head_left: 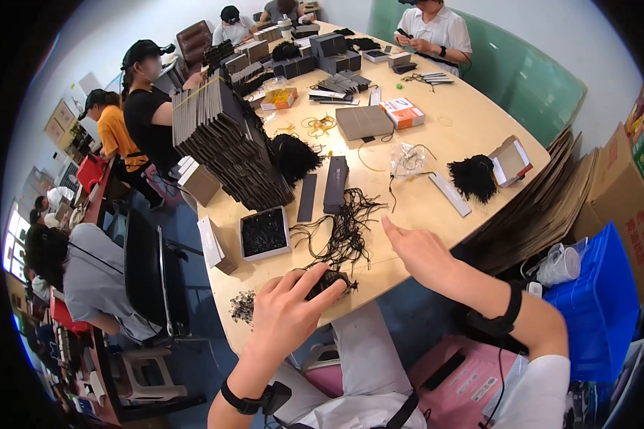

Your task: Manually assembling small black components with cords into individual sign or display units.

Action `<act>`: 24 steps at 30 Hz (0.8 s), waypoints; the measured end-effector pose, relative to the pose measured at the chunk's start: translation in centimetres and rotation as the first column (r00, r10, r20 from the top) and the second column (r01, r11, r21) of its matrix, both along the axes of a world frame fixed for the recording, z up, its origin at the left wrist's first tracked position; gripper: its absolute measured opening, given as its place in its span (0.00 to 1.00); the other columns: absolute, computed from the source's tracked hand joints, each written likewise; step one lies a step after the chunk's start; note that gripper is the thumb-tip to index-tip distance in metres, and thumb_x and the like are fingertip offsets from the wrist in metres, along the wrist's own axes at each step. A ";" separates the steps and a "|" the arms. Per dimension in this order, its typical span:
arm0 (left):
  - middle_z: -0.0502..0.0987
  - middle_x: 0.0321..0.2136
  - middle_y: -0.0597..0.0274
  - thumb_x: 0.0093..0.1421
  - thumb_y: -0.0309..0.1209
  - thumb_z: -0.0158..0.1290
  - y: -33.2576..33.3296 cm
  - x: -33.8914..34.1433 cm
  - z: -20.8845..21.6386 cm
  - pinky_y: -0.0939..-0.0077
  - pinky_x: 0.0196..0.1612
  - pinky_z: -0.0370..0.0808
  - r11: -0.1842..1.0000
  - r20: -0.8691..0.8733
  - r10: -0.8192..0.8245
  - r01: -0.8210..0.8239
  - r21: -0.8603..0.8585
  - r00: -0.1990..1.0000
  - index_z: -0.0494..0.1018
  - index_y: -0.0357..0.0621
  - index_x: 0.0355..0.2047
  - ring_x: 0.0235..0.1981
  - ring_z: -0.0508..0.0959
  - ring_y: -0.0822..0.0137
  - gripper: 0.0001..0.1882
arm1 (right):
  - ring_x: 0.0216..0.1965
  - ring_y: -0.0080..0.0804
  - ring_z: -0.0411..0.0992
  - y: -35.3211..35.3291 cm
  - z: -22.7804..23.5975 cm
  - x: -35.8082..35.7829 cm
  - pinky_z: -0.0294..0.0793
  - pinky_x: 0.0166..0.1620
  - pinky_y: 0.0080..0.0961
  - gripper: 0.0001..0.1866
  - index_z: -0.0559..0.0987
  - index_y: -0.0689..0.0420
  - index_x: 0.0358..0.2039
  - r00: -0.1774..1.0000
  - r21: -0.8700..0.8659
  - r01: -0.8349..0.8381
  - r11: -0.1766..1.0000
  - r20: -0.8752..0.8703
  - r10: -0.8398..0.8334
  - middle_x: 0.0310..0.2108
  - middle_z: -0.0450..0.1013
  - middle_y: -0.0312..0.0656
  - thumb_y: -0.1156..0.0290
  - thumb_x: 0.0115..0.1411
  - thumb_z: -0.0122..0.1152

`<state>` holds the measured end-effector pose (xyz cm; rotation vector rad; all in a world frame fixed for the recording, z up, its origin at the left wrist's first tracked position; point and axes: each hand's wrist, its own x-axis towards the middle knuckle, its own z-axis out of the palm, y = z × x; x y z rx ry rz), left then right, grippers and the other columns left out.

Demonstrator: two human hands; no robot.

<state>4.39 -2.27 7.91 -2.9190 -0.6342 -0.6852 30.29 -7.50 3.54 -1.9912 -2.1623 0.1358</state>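
Note:
My left hand (286, 307) is at the near table edge, its fingers closed around a small dark bundle (328, 284) whose exact kind I cannot make out. Just beyond it lies a loose tangle of black cords (347, 225). To the right, my right hand (415, 247) hovers over the table, index finger stretched out and nothing visible in it; its other fingers are partly hidden. Past the tangle lie a flat dark strip (307, 198) and a long dark box (335, 186). An open box of small black pieces (263, 232) stands left of the cords.
A tall stack of dark folded boxes (225, 136) rises at the left. Black tassel bunches (472, 179), a white strip (451, 194) and an orange-white box (403, 113) lie on the table (408, 161). A blue bin (597, 307) stands at the right. Several people work nearby.

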 end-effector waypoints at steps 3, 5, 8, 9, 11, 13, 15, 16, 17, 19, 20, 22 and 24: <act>0.76 0.41 0.70 0.40 0.27 0.60 -0.3 0.2 -0.1 0.72 0.33 0.73 1.000 0.024 0.017 -0.017 -0.009 1.000 0.77 0.59 0.37 0.33 0.77 0.67 0.21 | 0.38 0.40 0.78 0.7 -2.5 -0.8 0.79 0.40 0.27 0.24 0.66 0.71 0.56 0.752 0.061 0.121 0.991 -0.658 -0.051 0.47 0.73 0.55 0.79 0.58 0.55; 0.76 0.41 0.70 0.41 0.27 0.60 -0.2 0.2 -0.2 0.72 0.33 0.73 0.999 0.032 0.031 -0.031 -0.014 0.999 0.77 0.60 0.37 0.33 0.77 0.67 0.20 | 0.41 0.37 0.78 0.5 -2.9 -2.9 0.79 0.43 0.25 0.24 0.66 0.71 0.56 0.343 -0.024 0.218 0.976 -0.934 -0.100 0.51 0.72 0.53 0.76 0.61 0.56; 0.75 0.42 0.70 0.43 0.27 0.57 -0.1 -0.1 -0.4 0.74 0.32 0.73 1.000 0.022 0.020 -0.021 0.012 1.000 0.76 0.64 0.40 0.33 0.76 0.69 0.21 | 0.51 0.40 0.72 1.0 -2.3 -6.8 0.72 0.56 0.30 0.24 0.66 0.68 0.57 -0.553 -0.167 0.317 0.934 -0.833 0.039 0.50 0.71 0.51 0.65 0.66 0.52; 0.76 0.41 0.70 0.42 0.27 0.58 -0.2 0.1 -0.1 0.73 0.33 0.73 0.999 0.034 0.031 -0.030 -0.010 0.999 0.77 0.62 0.38 0.33 0.77 0.68 0.20 | 0.51 0.40 0.72 1.0 -2.2 -7.4 0.72 0.56 0.30 0.24 0.66 0.68 0.57 -0.552 -0.167 0.316 0.934 -0.833 0.038 0.50 0.71 0.51 0.65 0.66 0.52; 0.76 0.41 0.70 0.41 0.27 0.60 -0.2 0.3 0.1 0.71 0.33 0.74 0.999 0.053 0.043 -0.041 -0.032 0.998 0.77 0.61 0.37 0.33 0.77 0.67 0.20 | 0.57 0.40 0.67 0.9 -1.9 -8.1 0.66 0.61 0.34 0.26 0.66 0.67 0.57 -0.859 -0.205 0.236 0.950 -0.502 0.105 0.50 0.71 0.50 0.60 0.67 0.50; 0.77 0.41 0.70 0.41 0.27 0.59 0.0 0.6 0.2 0.71 0.33 0.74 1.000 0.073 0.015 -0.013 -0.020 0.997 0.77 0.61 0.38 0.33 0.77 0.67 0.21 | 0.61 0.40 0.62 0.2 -1.5 -8.0 0.60 0.63 0.40 0.31 0.64 0.66 0.59 -0.834 -0.231 0.231 0.945 -0.547 0.070 0.54 0.69 0.47 0.52 0.66 0.48; 0.76 0.42 0.70 0.43 0.28 0.58 0.1 0.3 0.2 0.72 0.33 0.74 1.000 0.045 0.018 -0.017 -0.021 0.999 0.77 0.62 0.39 0.33 0.77 0.68 0.21 | 0.63 0.41 0.58 -0.2 -3.8 -6.7 0.58 0.63 0.43 0.39 0.60 0.64 0.62 -0.169 0.056 0.300 0.952 -0.979 0.111 0.59 0.65 0.46 0.46 0.62 0.52; 0.76 0.42 0.70 0.45 0.29 0.57 0.2 0.0 0.2 0.73 0.33 0.74 1.000 0.017 0.021 -0.020 -0.022 1.000 0.77 0.63 0.40 0.34 0.77 0.69 0.20 | 0.64 0.44 0.57 -0.4 -5.5 -4.3 0.53 0.64 0.45 0.49 0.57 0.64 0.64 0.715 0.396 0.222 0.891 -0.688 0.128 0.62 0.61 0.46 0.40 0.54 0.58; 0.76 0.42 0.70 0.45 0.29 0.57 0.3 -0.1 0.3 0.73 0.33 0.74 1.000 0.020 0.022 -0.022 -0.018 1.000 0.77 0.63 0.40 0.34 0.77 0.69 0.20 | 0.64 0.44 0.57 -0.7 -4.6 -3.5 0.53 0.64 0.45 0.49 0.57 0.64 0.64 0.717 0.400 0.219 0.890 -0.685 0.131 0.62 0.61 0.46 0.40 0.54 0.58; 0.76 0.42 0.70 0.45 0.29 0.57 0.4 -0.3 0.1 0.73 0.32 0.74 1.000 0.014 0.011 -0.011 -0.014 1.000 0.77 0.63 0.41 0.34 0.78 0.69 0.20 | 0.64 0.47 0.55 -0.9 -1.8 -2.3 0.50 0.65 0.45 0.54 0.58 0.65 0.63 0.980 0.560 0.072 0.825 -0.194 0.046 0.60 0.63 0.48 0.36 0.47 0.61; 0.76 0.43 0.70 0.46 0.29 0.58 0.3 -0.4 0.0 0.73 0.32 0.74 1.000 0.023 0.016 -0.015 -0.022 1.000 0.76 0.64 0.41 0.34 0.78 0.68 0.20 | 0.65 0.49 0.52 -0.6 -1.6 -1.4 0.47 0.65 0.50 0.56 0.58 0.65 0.63 0.989 0.547 -0.019 0.837 -0.110 0.094 0.62 0.59 0.49 0.35 0.44 0.61; 0.77 0.41 0.70 0.45 0.29 0.60 0.3 -0.2 0.1 0.71 0.33 0.74 0.999 0.040 0.035 -0.033 -0.041 0.999 0.76 0.61 0.42 0.33 0.78 0.66 0.21 | 0.66 0.49 0.51 0.3 0.0 -1.2 0.45 0.65 0.53 0.56 0.58 0.65 0.63 0.983 0.520 -0.147 0.841 -0.014 0.181 0.64 0.56 0.49 0.35 0.44 0.61; 0.77 0.40 0.69 0.44 0.29 0.62 0.2 -0.2 0.0 0.69 0.34 0.74 0.996 0.047 0.064 -0.061 -0.063 0.997 0.76 0.58 0.43 0.32 0.78 0.64 0.22 | 0.68 0.50 0.46 1.0 1.9 -2.7 0.41 0.64 0.60 0.57 0.55 0.65 0.63 0.933 0.416 -0.361 0.835 0.146 0.330 0.66 0.50 0.49 0.36 0.43 0.61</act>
